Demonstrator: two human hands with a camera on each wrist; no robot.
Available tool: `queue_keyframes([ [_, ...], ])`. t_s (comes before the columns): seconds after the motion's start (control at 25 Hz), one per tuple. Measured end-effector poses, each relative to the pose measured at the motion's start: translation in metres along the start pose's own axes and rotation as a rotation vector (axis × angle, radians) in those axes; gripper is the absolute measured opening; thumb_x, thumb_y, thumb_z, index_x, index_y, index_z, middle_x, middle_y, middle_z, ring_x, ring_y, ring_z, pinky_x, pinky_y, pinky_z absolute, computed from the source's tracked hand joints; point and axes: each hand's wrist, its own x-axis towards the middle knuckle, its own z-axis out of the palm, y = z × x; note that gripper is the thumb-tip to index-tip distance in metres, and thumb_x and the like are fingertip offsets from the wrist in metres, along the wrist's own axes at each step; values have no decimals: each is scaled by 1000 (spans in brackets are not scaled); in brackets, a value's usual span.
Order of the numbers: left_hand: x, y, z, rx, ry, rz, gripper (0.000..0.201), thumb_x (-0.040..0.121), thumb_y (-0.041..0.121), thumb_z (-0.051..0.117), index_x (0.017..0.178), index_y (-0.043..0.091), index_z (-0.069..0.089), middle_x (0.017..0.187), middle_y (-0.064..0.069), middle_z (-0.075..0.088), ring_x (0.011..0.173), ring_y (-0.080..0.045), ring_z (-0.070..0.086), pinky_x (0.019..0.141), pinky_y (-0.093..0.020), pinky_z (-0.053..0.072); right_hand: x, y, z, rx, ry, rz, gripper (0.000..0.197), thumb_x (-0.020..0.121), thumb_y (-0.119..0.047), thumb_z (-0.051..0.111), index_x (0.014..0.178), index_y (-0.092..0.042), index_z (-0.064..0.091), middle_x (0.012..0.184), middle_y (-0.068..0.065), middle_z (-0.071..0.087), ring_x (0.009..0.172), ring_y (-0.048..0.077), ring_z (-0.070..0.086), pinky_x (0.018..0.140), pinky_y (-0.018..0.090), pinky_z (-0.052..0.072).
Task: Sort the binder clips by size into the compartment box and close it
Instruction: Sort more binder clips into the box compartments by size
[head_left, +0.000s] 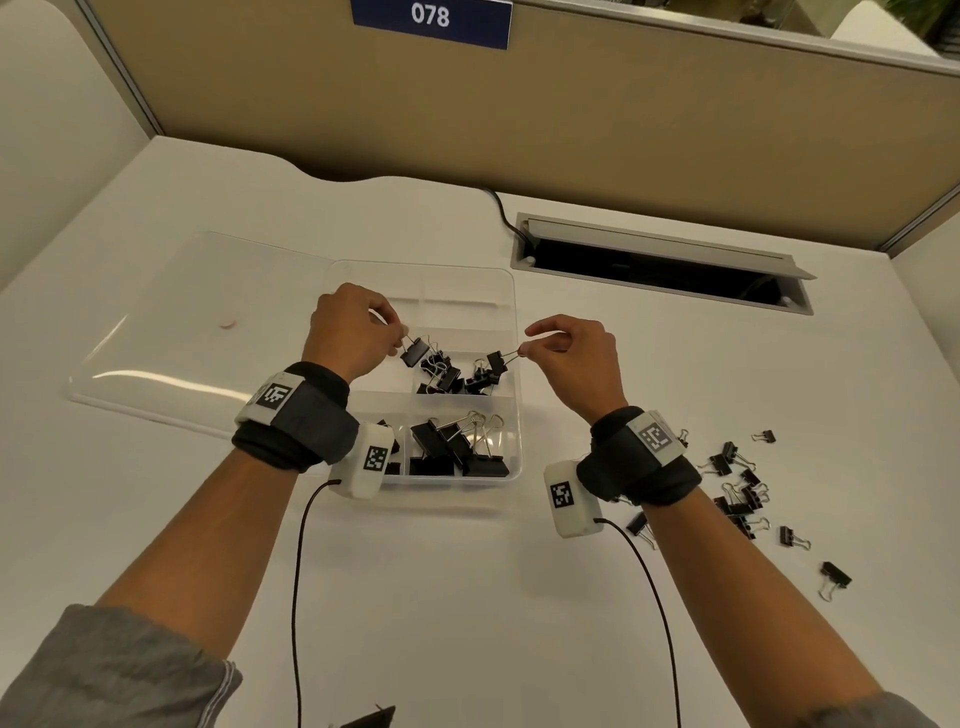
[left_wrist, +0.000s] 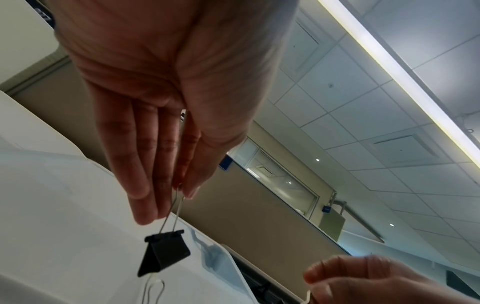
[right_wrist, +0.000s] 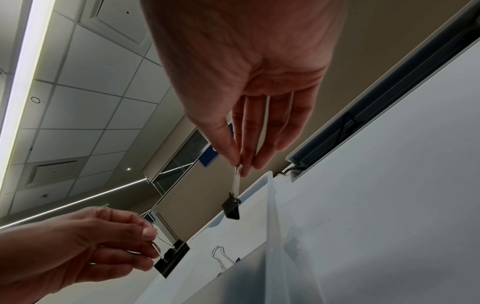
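A clear compartment box (head_left: 511, 312) lies open on the desk, its lid (head_left: 197, 322) folded out to the left. My left hand (head_left: 358, 327) pinches the wire handle of a black binder clip (head_left: 414, 352) (left_wrist: 166, 252) above the box's middle right compartment. My right hand (head_left: 566, 348) pinches the handles of a smaller black clip (head_left: 497, 361) (right_wrist: 231, 208) over the same compartment's right side. Several medium clips (head_left: 447, 376) lie in that compartment. Larger clips (head_left: 457, 449) fill the near right compartment.
Several loose black clips (head_left: 740, 493) are scattered on the desk right of the box. An open cable hatch (head_left: 660, 265) with a black cord sits behind it. A small pink disc (head_left: 227, 324) shows under the lid. Wrist camera cables trail toward me.
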Motion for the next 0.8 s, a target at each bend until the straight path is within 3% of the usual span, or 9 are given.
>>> queue_keyframes([
  [0.36, 6, -9, -14, -17, 1, -29, 7, 81, 11, 74, 79, 5, 72, 70, -8, 73, 64, -16, 73, 80, -35, 58, 7, 0, 12, -31, -33, 1, 13, 82, -26, 72, 95, -25, 71, 78, -7, 74, 80, 7, 70, 84, 32, 55],
  [0.6, 6, -7, -9, -12, -26, -9, 7, 82, 13, 74, 79, 6, 72, 71, -8, 74, 63, -13, 72, 73, -26, 57, 8, -1, 20, -59, -92, -1, 16, 83, -26, 73, 99, -23, 71, 84, -4, 75, 84, 9, 70, 86, 34, 55],
  [0.8, 6, 0, 0, -8, -56, 11, 6, 81, 12, 73, 78, 7, 72, 68, -6, 73, 62, -14, 72, 74, -30, 59, 9, -2, 20, -66, -90, -9, 16, 82, -26, 73, 98, -24, 71, 84, -5, 75, 83, 8, 70, 85, 33, 55],
])
